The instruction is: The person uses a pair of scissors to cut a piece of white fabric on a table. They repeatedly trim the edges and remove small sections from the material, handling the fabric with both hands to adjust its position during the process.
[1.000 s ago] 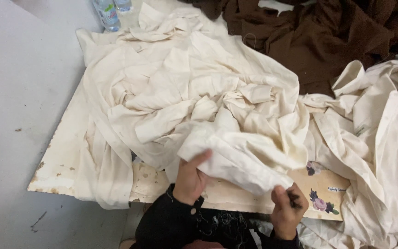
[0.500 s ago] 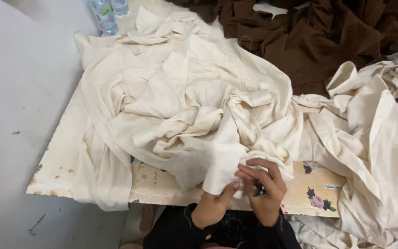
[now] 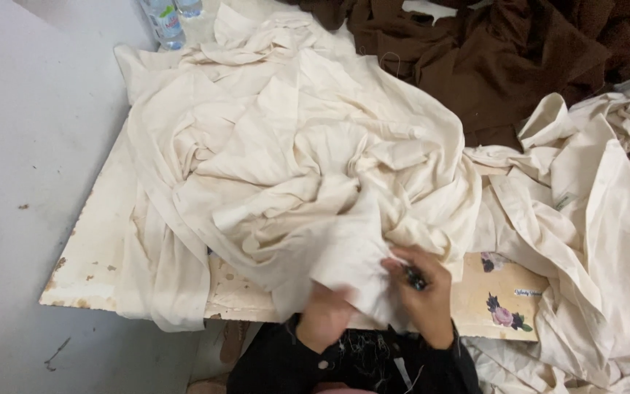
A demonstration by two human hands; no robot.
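While both hands work close together at the near edge of the worktop (image 3: pixel 89 263), the left hand (image 3: pixel 327 315) is half hidden under a fold of the cream cloth (image 3: pixel 293 175), its fingers curled into the fabric from below, blurred. The right hand (image 3: pixel 423 295) sits just beside it, palm turned down, fingers closed on the same fold and on a small dark tool (image 3: pixel 413 277) pinched near the knuckles; what kind of tool cannot be told. Black sleeves run back from both wrists toward the camera, with loose threads lying on them.

That cloth lies heaped and crumpled over most of the worktop, one edge hanging off the near left side. More cream cloth (image 3: pixel 607 211) is piled to the right, touching the first heap. A brown cloth (image 3: pixel 490 58) lies bunched at the far right. Two clear plastic bottles (image 3: pixel 163 20) stand at the far left corner; their contents cannot be told. A flower sticker (image 3: pixel 503 315) shows on the worktop near the right hand.
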